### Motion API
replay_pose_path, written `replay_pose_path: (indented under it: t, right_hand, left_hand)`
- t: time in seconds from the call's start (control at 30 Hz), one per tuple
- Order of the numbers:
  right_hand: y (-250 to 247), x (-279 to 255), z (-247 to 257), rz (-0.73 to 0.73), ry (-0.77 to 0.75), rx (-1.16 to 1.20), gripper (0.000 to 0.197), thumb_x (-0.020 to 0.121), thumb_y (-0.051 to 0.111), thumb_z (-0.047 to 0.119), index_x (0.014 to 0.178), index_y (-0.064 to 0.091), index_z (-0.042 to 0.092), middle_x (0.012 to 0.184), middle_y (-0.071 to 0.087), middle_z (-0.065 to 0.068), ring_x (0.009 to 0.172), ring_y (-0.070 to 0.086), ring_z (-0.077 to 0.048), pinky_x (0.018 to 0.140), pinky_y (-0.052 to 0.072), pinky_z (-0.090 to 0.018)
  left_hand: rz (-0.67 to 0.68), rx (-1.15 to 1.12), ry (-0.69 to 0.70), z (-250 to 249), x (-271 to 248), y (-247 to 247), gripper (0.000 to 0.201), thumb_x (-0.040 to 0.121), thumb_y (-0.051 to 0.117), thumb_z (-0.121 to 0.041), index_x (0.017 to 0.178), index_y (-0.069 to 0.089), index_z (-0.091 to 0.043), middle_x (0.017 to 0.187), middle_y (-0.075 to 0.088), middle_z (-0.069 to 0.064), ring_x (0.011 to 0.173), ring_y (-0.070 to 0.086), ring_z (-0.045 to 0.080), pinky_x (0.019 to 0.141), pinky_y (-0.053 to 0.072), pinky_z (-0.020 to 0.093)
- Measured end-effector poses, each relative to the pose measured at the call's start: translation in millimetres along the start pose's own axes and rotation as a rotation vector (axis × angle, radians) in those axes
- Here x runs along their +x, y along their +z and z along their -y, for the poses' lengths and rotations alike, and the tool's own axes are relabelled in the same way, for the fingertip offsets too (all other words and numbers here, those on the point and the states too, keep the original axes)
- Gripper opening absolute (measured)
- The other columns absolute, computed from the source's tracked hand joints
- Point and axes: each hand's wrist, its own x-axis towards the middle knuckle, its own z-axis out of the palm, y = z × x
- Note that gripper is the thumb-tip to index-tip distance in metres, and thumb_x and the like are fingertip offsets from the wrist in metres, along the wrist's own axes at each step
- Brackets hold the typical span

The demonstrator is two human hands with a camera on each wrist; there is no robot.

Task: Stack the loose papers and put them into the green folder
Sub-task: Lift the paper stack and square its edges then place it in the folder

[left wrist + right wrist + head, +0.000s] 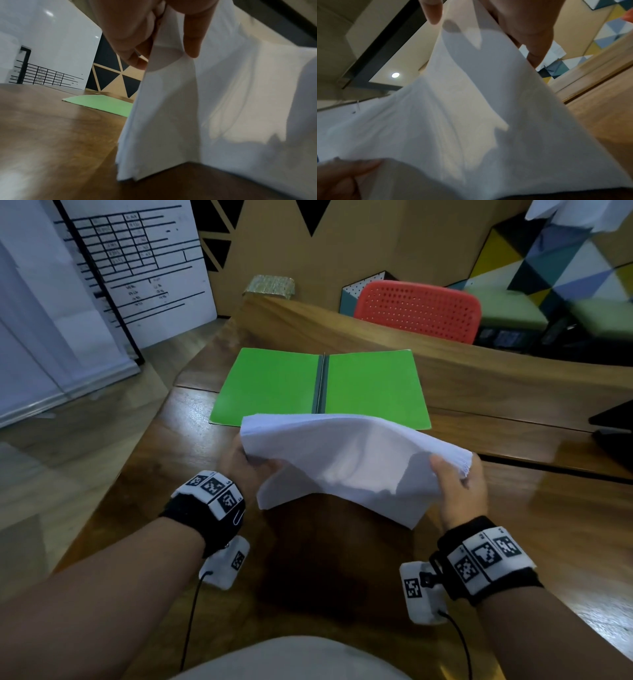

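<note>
Head view: both hands (left, right) grip sagging paper stack, long axis left-right

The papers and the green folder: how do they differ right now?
The papers are white, the folder green. The papers are held up, one edge on the table; the folder lies flat. The left hand and right hand grip the papers; the folder is untouched. The papers sag; the folder is spread open.

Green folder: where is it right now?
In the head view the green folder lies open and flat on the brown wooden table, centre frame, just beyond the stack of white papers held by the left hand and right hand.
</note>
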Motion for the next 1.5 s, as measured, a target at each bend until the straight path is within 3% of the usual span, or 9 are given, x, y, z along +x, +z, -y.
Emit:
replay_pose_path:
  t: [0.2, 0.37, 0.63, 0.7, 0.77, 0.83, 1.0, 1.4, 1.5]
  right_hand:
    - [4, 11, 2, -0.068, 0.006, -0.009, 0.04, 0.055, 0.058, 0.06, 0.075, 0.057, 0.026, 0.081, 0.061, 0.004, 0.085, 0.058, -0.02, 0.083, 0.047, -0.041]
    - [3, 17, 7, -0.105, 0.042, -0.02, 0.038, 0.057, 0.056, 0.059, 0.064, 0.056, 0.022, 0.072, 0.056, 0.001, 0.083, 0.053, -0.023, 0.078, 0.042, -0.036]
    - [2, 20, 17, -0.066, 0.033, 0.0, 0.028, 0.062, 0.06, 0.055, 0.055, 0.061, 0.028, 0.068, 0.048, 0.0, 0.076, 0.047, -0.021, 0.072, 0.037, -0.034]
    - [0, 17, 16, 0.004, -0.005, 0.036, 0.033, 0.051, 0.069, 0.063, 0.068, 0.061, 0.036, 0.075, 0.053, 0.003, 0.075, 0.05, -0.016, 0.069, 0.042, -0.032]
    - [-5, 17, 10, 0.097, -0.046, 0.098, 0.051, 0.045, 0.082, 0.048, 0.085, 0.054, 0.034, 0.085, 0.058, 0.006, 0.072, 0.058, -0.008, 0.064, 0.05, -0.022]
    - [-4, 15, 6, 0.13, -0.082, 0.102, 0.048, 0.054, 0.085, 0.024, 0.089, 0.052, 0.032, 0.088, 0.06, 0.007, 0.071, 0.062, -0.001, 0.068, 0.052, -0.021]
    - [6, 10, 12, -0.006, -0.117, 0.06, 0.031, 0.074, 0.071, -0.002, 0.074, 0.054, 0.025, 0.073, 0.057, 0.003, 0.063, 0.055, -0.006, 0.066, 0.046, -0.027]
    - [4, 7, 7, -0.04, -0.025, 0.044, 0.029, 0.073, 0.073, 0.004, 0.072, 0.055, 0.026, 0.074, 0.057, 0.003, 0.068, 0.052, -0.013, 0.071, 0.044, -0.032]
    - [2, 6, 12, -0.008, -0.06, 0.036, 0.03, 0.074, 0.072, 0.002, 0.072, 0.055, 0.026, 0.073, 0.057, 0.002, 0.067, 0.053, -0.013, 0.069, 0.044, -0.03]
  left_hand:
    - [-0.005, -0.262, 0.088, -12, 5, -12, 0.042, 0.045, 0.065, -0.037, 0.084, 0.054, -0.03, 0.07, 0.062, -0.01, 0.057, 0.058, -0.005, 0.055, 0.048, 0.013]
    - [-0.165, -0.325, -0.071, -29, 12, -6, 0.017, 0.083, 0.057, -0.023, 0.066, 0.056, -0.022, 0.062, 0.05, 0.0, 0.057, 0.047, 0.012, 0.056, 0.038, 0.025]
    - [-0.152, -0.383, -0.102, -33, 18, -4, 0.021, 0.086, 0.054, -0.017, 0.065, 0.056, -0.021, 0.066, 0.052, 0.001, 0.062, 0.045, 0.015, 0.06, 0.037, 0.028]
    - [-0.104, -0.425, -0.08, -33, 14, -7, 0.019, 0.076, 0.065, -0.039, 0.069, 0.058, -0.023, 0.068, 0.055, 0.001, 0.062, 0.05, 0.017, 0.061, 0.041, 0.029]
    - [-0.01, -0.422, -0.039, -26, 10, -11, 0.056, 0.04, 0.077, -0.066, 0.077, 0.057, -0.028, 0.069, 0.059, -0.004, 0.057, 0.059, 0.01, 0.054, 0.049, 0.024]
    - [0.061, -0.36, 0.019, -21, 6, -11, 0.065, 0.031, 0.084, -0.057, 0.082, 0.054, -0.031, 0.065, 0.064, -0.01, 0.053, 0.061, -0.002, 0.049, 0.05, 0.019]
    - [-0.054, -0.277, 0.068, -26, 5, -5, 0.027, 0.075, 0.073, -0.01, 0.071, 0.053, -0.027, 0.062, 0.062, -0.007, 0.049, 0.058, -0.002, 0.05, 0.051, 0.02]
    - [0.056, -0.145, 0.051, -22, 12, -9, 0.027, 0.078, 0.069, -0.011, 0.069, 0.047, -0.024, 0.065, 0.051, -0.003, 0.049, 0.051, -0.003, 0.042, 0.038, 0.009]
    - [-0.015, 0.051, 0.014, -32, 13, -14, 0.027, 0.074, 0.074, -0.023, 0.089, 0.051, -0.017, 0.075, 0.052, 0.0, 0.07, 0.053, 0.015, 0.052, 0.043, 0.012]
